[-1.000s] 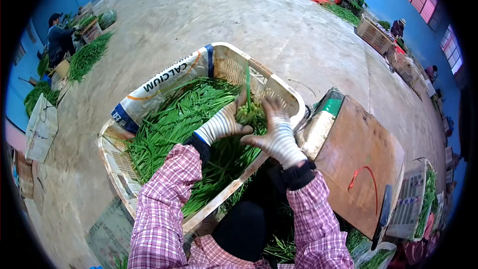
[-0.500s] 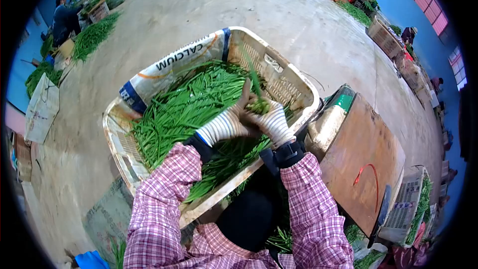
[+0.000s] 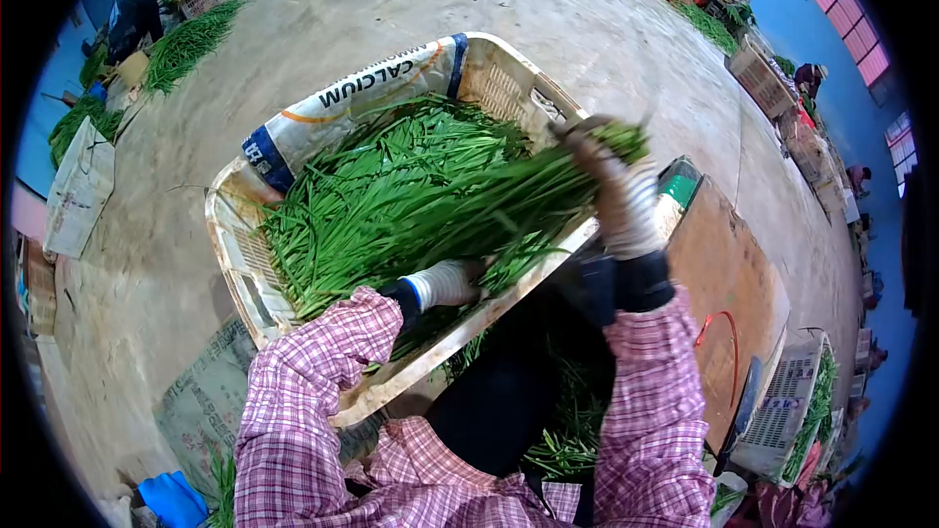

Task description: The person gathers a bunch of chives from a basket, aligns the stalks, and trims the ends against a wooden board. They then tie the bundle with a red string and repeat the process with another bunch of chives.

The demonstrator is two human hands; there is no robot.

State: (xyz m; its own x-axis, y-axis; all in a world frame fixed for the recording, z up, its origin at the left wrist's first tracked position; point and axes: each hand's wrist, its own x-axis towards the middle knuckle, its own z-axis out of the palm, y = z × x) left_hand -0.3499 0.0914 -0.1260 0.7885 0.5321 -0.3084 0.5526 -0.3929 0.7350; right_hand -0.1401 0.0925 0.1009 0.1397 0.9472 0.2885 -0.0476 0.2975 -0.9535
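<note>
A large white plastic basket (image 3: 411, 389), lined at the back with a printed sack (image 3: 367, 83), holds long green stalks (image 3: 391, 166). My right hand (image 3: 608, 171) is wrapped round the pale ends of a green bunch (image 3: 528, 186), above the basket's right side. The bunch's leaves stretch left over the other stalks. Near the front rim, my left hand (image 3: 455, 284) reaches under the leaves; its fingers are hidden. Both hands wear striped sleeves or gloves up to dark wristbands.
A wooden board (image 3: 729, 284) with a red cord lies at the right. Beyond it stands a crate of greens (image 3: 787, 411). A blue bag (image 3: 173, 499) is at the lower left. A person (image 3: 135, 15) works beside greens at the upper left; others are along the right wall.
My hands have moved apart. The right one has gone right and up, with a long bunch now stretched out from it. The left one has lowered slightly under the leaves.
</note>
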